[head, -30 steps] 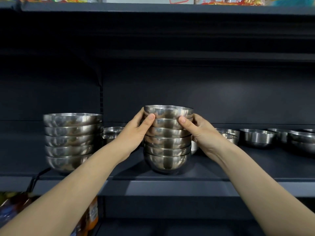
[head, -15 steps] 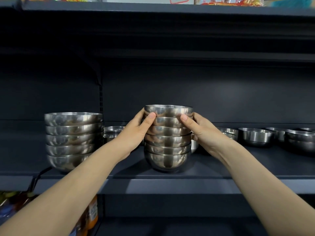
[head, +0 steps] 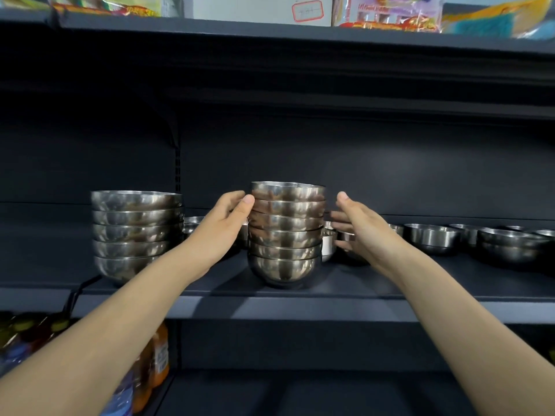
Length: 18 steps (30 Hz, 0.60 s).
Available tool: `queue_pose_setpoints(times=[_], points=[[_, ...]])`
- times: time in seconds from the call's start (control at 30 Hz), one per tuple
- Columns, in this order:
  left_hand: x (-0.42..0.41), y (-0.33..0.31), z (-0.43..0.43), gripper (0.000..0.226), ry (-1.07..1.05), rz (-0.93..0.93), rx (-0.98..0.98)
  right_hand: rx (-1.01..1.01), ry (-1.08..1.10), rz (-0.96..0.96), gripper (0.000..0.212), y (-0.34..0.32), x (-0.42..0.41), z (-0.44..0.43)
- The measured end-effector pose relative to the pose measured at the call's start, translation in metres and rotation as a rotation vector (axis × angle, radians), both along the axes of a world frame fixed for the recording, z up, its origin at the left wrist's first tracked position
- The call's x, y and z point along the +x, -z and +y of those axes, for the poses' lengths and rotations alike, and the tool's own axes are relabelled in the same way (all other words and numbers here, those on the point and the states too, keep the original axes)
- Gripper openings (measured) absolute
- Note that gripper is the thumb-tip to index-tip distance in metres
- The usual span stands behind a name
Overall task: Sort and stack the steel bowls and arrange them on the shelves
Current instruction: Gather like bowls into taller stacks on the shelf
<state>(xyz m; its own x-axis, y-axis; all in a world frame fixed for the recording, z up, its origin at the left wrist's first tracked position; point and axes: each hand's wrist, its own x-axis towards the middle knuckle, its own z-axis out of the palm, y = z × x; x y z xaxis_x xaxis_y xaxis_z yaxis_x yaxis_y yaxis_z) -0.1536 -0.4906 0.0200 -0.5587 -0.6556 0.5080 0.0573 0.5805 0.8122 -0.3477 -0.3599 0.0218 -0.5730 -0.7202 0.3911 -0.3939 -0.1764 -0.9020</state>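
Standing near the front of a dark grey shelf (head: pixel 360 285), before a dark back wall (head: pixel 390 163), the stack (head: pixel 286 232) of six shiny steel bowls was upright. The left hand (head: pixel 223 226) cupped its left side; the right hand (head: pixel 360 226) hovered open just beside it.

Centre stack (head: pixel 286 232): polished steel, glossy, smooth, mirror-like reflections. Left stack (head: pixel 136 232), 9 o'clock of it: same bright steel. Loose bowls (head: pixel 432 240), 3 o'clock: steel, softer sheen. Shelf (head: pixel 300 307): dark painted metal, matt. Packets (head: pixel 387 12), 1 o'clock: shiny plastic film.
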Motion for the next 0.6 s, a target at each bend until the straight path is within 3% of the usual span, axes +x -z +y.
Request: queue_pose_setpoints(times=[0.13,0.3,0.4,0.6], points=[[0.015,-0.003,0.031,0.049,-0.119,-0.026,-0.119,0.029,0.073,0.032,0.034,-0.001,0.003,0.028],[0.03,0.002,0.083,0.042,-0.312,-0.074,-0.278,0.079,0.139,0.21,0.04,0.003,0.001,0.079],[0.035,0.005,0.123,0.04,-0.427,-0.173,-0.338,0.149,0.103,0.273,0.033,0.005,-0.001,0.117],[0.036,0.003,0.199,0.037,-0.424,-0.417,-0.436,0.374,0.136,0.546,0.049,0.003,-0.006,0.197]])
